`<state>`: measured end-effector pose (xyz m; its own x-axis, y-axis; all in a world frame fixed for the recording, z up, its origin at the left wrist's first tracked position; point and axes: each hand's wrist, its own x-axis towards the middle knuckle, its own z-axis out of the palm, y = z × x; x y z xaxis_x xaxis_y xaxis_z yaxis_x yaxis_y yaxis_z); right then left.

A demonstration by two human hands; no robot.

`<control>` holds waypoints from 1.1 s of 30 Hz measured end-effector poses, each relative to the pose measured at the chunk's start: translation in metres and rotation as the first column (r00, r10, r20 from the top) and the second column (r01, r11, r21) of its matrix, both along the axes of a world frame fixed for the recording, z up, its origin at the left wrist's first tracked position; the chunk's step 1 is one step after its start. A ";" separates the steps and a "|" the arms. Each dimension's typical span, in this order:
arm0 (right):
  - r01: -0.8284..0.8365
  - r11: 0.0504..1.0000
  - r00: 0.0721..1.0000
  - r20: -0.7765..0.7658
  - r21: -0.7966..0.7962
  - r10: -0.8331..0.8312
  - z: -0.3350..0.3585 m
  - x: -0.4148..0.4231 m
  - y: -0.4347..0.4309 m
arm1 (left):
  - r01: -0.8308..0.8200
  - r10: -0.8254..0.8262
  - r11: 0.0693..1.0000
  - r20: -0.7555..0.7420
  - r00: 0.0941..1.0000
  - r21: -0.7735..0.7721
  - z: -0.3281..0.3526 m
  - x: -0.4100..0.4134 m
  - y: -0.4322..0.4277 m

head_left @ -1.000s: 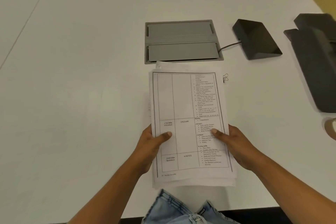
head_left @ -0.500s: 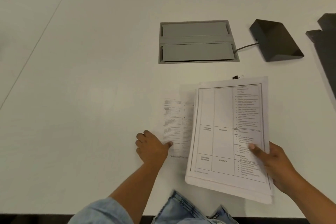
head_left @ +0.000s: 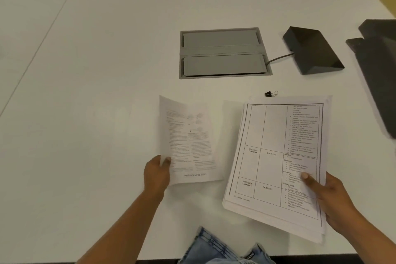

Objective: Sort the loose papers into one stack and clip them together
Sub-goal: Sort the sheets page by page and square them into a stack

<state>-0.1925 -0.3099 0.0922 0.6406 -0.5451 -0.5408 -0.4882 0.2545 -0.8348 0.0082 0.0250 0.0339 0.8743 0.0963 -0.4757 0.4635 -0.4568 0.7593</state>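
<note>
one broad white table (head_left: 85, 70) carries everything. next in size, the thick stack of white printed papers (head_left: 272, 135), its top page a ruled timetable grid, sits toward the right near the table's front edge, tilted clockwise. a second ago it lay centred with both hands on it; now only the right hand (head_left: 330, 199) holds it at the lower right corner, thumb pressed on the top page, the other fingers under the stack and hidden. a large dark object (head_left: 379, 70) is cut off by the right border. a grey rectangular hatch (head_left: 222, 52) is set into the table beyond the papers, and a thin cable (head_left: 278, 58) runs from it to a black wedge-shaped box (head_left: 312, 49).

a single white sheet of small faint print (head_left: 190, 139) is left of the stack and apart from it. half a second ago it lay flat under the fingertips; now its left edge is raised and the page bows. the left hand (head_left: 155, 174) pinches that edge low down, thumb on the face and fingers curled behind. a strip of blue denim (head_left: 216, 248) shows at the bottom. a small black binder clip (head_left: 270, 93) lies on the table just beyond the stack's far edge, in the same place as before.
</note>
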 end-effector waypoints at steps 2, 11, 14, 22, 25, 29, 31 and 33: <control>-0.012 1.000 1.000 0.006 -0.012 0.012 -0.001 0.000 0.001 | -0.056 0.062 0.994 0.062 0.996 -0.093 0.021 0.000 0.013; -0.082 0.996 0.996 0.021 -0.018 0.082 -0.006 0.020 0.017 | 0.012 -0.025 0.883 -0.021 0.999 -0.469 0.089 -0.018 0.010; -0.110 0.994 0.994 0.019 -0.029 0.110 -0.004 0.035 0.031 | 0.075 -0.110 0.864 -0.040 0.993 -0.498 0.097 -0.034 -0.011; -0.157 0.983 0.982 0.119 0.091 0.146 0.018 0.059 0.061 | 0.236 -0.236 0.896 0.047 0.971 -0.377 0.105 -0.053 -0.033; -0.156 0.980 0.980 0.147 0.127 0.137 0.024 0.061 0.064 | 0.277 -0.245 0.956 0.255 0.935 -0.098 0.102 -0.043 -0.023; -0.199 0.968 0.968 0.187 0.155 0.169 0.026 0.059 0.065 | 0.136 -0.171 0.916 -0.062 0.983 -0.378 0.105 -0.022 -0.019; -0.208 0.966 0.968 0.174 0.154 0.181 0.028 0.059 0.066 | 0.095 -0.245 0.824 -0.199 0.949 -0.559 0.109 -0.015 -0.022; -0.180 0.974 0.979 0.123 0.139 0.164 0.031 0.062 0.067 | 0.099 -0.302 0.763 -0.217 0.928 -0.639 0.114 -0.014 -0.030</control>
